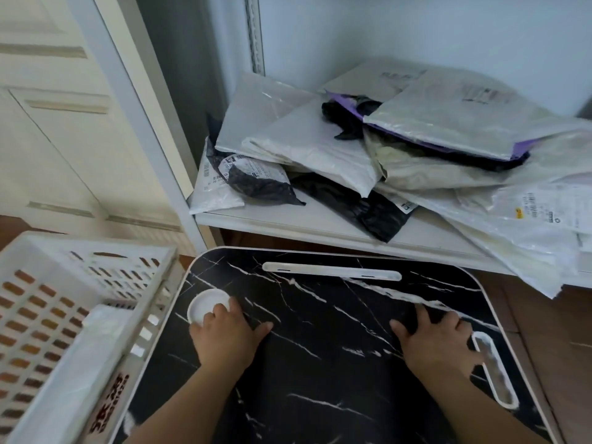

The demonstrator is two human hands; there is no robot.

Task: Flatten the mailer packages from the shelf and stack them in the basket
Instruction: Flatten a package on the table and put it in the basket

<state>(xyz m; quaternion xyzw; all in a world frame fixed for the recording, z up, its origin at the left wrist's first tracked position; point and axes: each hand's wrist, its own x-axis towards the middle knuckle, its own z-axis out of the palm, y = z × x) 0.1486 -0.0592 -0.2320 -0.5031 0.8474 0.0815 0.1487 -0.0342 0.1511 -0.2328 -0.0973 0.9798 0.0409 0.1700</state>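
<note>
A heap of crumpled mailer packages (368, 149) in white, grey, black and purple lies on the low white shelf (288, 219). A white slotted basket (57, 302) stands at the left with a white mailer (80, 363) inside it. Both hands lie flat on a black marble-patterned lap table (320, 347) below the shelf. My left hand (224, 331) rests by the table's round white cup recess (205, 307), fingers spread. My right hand (439, 338) rests palm down near the white slot (495, 370) at the table's right edge. Neither hand holds anything.
A long white groove (331, 271) runs along the table's far side. A cream panelled door (48, 123) and a white shelf post (144, 123) rise at the left. Some mailers (528, 251) overhang the shelf's front edge at the right, above the wooden floor (560, 331).
</note>
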